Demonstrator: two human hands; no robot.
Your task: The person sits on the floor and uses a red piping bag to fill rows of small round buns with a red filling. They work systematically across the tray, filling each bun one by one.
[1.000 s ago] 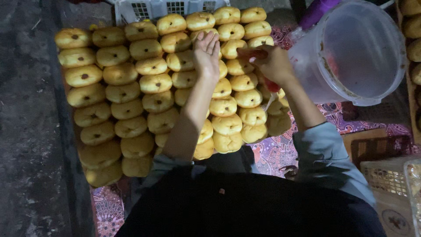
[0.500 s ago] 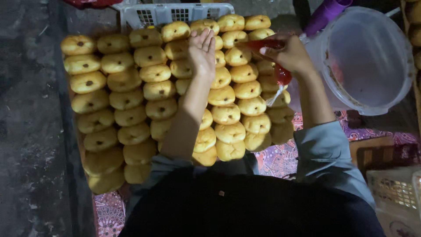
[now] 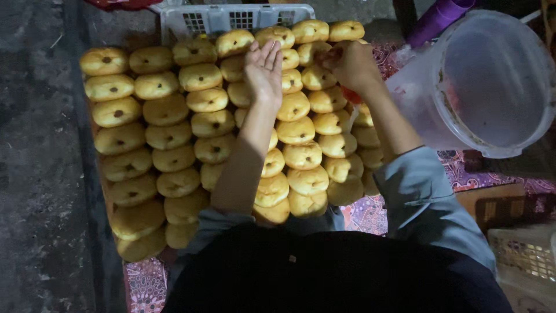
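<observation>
The right hand is closing around something red, maybe a small squeeze bag or a scoop, and it's hovering right over the far rows of buns, just touching or nearly touching the one under its knuckles (hard to tell which, the fingers are curling over it). The left hand is lying open and flat, palm up-ish, fingers stretched out and holding nothing, resting against the buns beside the right hand with only one bun's width or so between them. Biggest risk I'm seeing: the left forearm is lying straight across the middle of the batch, so any leaning is going to be squashing the soft buns underneath or nudging a row out of line. Also the red thing is dangling right above the finished ones, so a drip or a slip of the grip could be smearing the tops. The buns are packed touching each other in tight rows, some with dark dots in the centre on the left side, and the ones at the near edge are sitting close to the lap. The big clear plastic bucket is tilting just right of the right wrist, near enough for an elbow to be knocking it. A white plastic crate is sitting behind the far row.
</observation>
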